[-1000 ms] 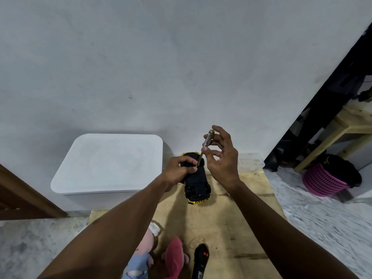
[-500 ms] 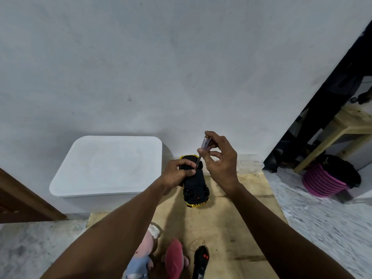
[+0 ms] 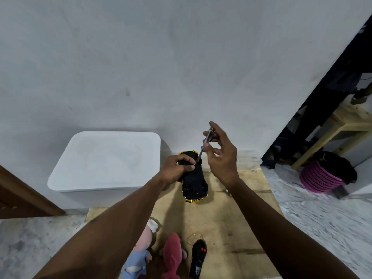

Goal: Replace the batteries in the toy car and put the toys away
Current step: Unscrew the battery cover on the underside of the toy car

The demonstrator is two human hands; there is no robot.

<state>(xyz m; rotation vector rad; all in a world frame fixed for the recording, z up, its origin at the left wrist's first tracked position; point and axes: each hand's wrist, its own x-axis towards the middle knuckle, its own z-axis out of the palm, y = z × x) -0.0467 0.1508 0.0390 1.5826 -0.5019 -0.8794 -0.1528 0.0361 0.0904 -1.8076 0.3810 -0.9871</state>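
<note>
A black toy car [image 3: 194, 183] with yellow trim lies upside down on a wooden board [image 3: 227, 222]. My left hand [image 3: 177, 170] grips its far end from the left. My right hand [image 3: 221, 156] pinches a thin clear-handled screwdriver [image 3: 205, 146] between fingertips, tip down on the car's underside near my left thumb. A black remote control [image 3: 198, 258] with red buttons lies on the board near me. Beside it lie a pink plush toy [image 3: 171, 256] and a doll in pale pink and blue [image 3: 138, 252], partly hidden by my left arm.
A white lidded storage bin [image 3: 106, 160] stands against the wall left of the car. A brown wooden edge [image 3: 22, 196] is at far left. To the right stand a pink basket [image 3: 318, 178] holding something black and a wooden bench [image 3: 334, 129]. A clear lid [image 3: 248, 160] lies behind the board.
My right hand has shifted its fingers along the screwdriver handle, which stays tip down on the car. My left hand keeps its grip on the car.
</note>
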